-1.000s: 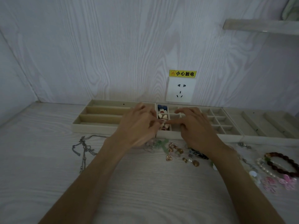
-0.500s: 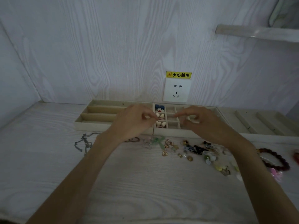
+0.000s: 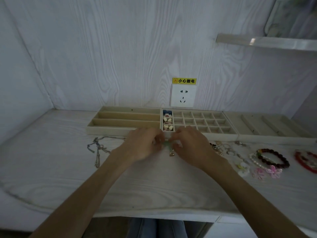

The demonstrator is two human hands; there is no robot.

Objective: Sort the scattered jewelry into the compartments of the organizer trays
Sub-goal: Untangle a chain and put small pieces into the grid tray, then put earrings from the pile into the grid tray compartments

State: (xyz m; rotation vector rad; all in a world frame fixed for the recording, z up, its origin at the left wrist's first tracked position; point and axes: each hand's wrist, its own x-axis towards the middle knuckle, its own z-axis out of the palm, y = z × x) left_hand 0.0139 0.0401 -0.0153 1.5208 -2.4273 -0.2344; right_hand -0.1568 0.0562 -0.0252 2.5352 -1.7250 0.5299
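While hovering close together just before the beige grid-compartment organizer tray [image 3: 197, 121], left hand [image 3: 144, 146] and right hand [image 3: 190, 145] both curled, pinching a small green glassy trinket [image 3: 167, 144] between them; probably light, slippery, fragile, best taken by its edges. Underneath, pale wood-grain tabletop [image 3: 137, 189]; beyond, matching panelled wall [image 3: 120, 57].

The left hand [image 3: 145, 146] and right hand [image 3: 192, 146] cover most of a small green piece [image 3: 166, 143], their fingers too blurred to show a grip, and the red bracelet [image 3: 307, 161] is cut off at the right edge.
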